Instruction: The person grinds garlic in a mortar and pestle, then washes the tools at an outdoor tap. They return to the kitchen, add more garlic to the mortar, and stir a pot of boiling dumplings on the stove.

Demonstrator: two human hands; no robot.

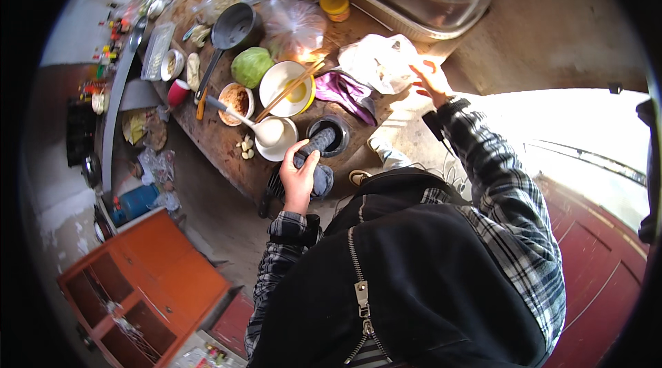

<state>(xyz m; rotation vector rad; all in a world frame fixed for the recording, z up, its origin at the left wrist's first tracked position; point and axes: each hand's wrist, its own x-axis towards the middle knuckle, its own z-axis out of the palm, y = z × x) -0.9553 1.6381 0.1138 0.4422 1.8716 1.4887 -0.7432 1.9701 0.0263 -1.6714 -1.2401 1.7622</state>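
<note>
My left hand (299, 177) is at the table's near edge, thumb and forefinger around the upper part of a dark stone pestle (321, 141). The pestle leans in a stone mortar (342, 135). My right hand (432, 80) is spread beside a white plastic bag (380, 60), its fingers apart and near the bag's right side; whether they touch is unclear. A purple cloth item (344, 91) lies between bag and mortar. Left of the mortar, a white ladle (269, 132) rests in a white bowl (276, 150). Peeled garlic cloves (245, 147) lie beside it.
Farther in stand a yellow-rimmed bowl (276, 76) with chopsticks (292, 90) across it, a bowl of reddish-brown food (235, 103), a green cabbage (252, 67), a dark saucepan (235, 27) and a yellow-lidded jar (335, 5). A large lidded container (439, 32) sits at the back.
</note>
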